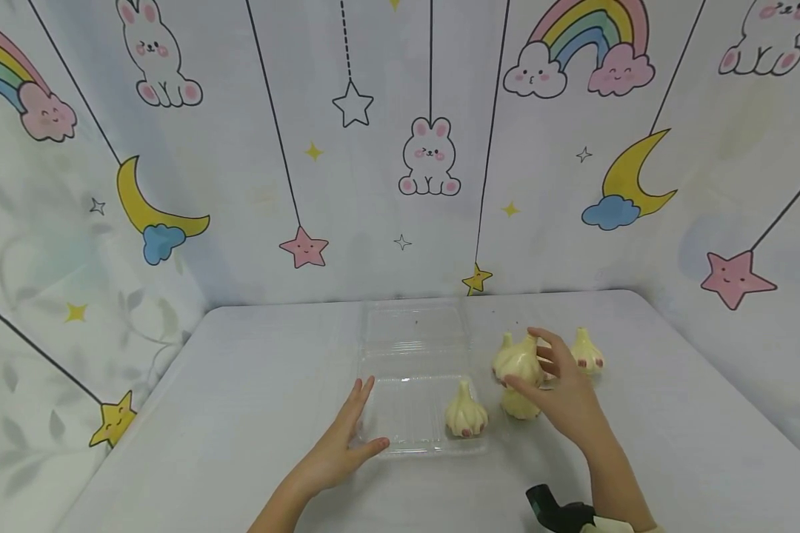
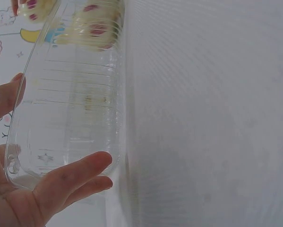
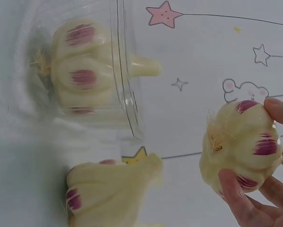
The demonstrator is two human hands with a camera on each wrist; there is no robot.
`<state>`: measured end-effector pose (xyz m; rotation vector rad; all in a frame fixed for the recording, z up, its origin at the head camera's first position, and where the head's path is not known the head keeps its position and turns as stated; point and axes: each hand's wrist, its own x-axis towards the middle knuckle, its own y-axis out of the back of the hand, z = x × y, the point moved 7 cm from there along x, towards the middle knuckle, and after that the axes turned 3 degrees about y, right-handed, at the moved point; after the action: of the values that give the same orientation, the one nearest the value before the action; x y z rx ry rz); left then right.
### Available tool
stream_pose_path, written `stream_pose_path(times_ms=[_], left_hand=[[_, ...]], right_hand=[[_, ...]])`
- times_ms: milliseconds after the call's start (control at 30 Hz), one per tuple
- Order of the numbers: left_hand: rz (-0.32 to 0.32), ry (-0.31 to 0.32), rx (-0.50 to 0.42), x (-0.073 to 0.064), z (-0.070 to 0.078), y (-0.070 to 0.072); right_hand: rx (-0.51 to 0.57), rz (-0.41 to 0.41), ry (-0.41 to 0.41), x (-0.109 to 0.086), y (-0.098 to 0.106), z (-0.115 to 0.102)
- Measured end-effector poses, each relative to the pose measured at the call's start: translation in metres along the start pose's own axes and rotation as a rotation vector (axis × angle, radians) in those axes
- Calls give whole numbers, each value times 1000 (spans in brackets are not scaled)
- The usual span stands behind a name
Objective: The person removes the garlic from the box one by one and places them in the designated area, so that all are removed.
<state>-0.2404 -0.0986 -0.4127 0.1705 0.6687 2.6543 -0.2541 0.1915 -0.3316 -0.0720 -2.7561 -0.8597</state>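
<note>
My right hand [image 1: 563,392] grips a garlic bulb [image 1: 521,360] by its sides, holding it up over other bulbs right of a clear plastic box [image 1: 407,418]. In the right wrist view, the held garlic bulb [image 3: 245,146] shows its root tuft and purple patches. Another garlic bulb [image 1: 467,416] stands upright inside the box at its right end. At the box's left end, my left hand [image 1: 336,444] rests with spread, straight fingers. The left wrist view shows its thumb and fingers touching the box's rim and wall [image 2: 115,137].
The box's hinged lid [image 1: 413,326] lies folded back behind it. Below the held bulb, a garlic bulb [image 1: 521,407] is partly hidden; one more garlic bulb [image 1: 587,352] stands at the right. A white cloth [image 1: 253,385] covers the table, with a printed backdrop [image 1: 373,192] behind.
</note>
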Motion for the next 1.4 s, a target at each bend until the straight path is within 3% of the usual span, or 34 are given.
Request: stream_pose_path(times_ms=[300, 967, 1400], left_hand=[[-1, 2, -9, 0, 1, 1], [-7, 0, -11, 0, 2, 0], [-15, 0, -7, -1, -1, -2]], right_hand=[[-57, 65, 31, 1, 18, 4], [-101, 105, -29, 1, 44, 34], [-153, 31, -133, 3, 42, 57]])
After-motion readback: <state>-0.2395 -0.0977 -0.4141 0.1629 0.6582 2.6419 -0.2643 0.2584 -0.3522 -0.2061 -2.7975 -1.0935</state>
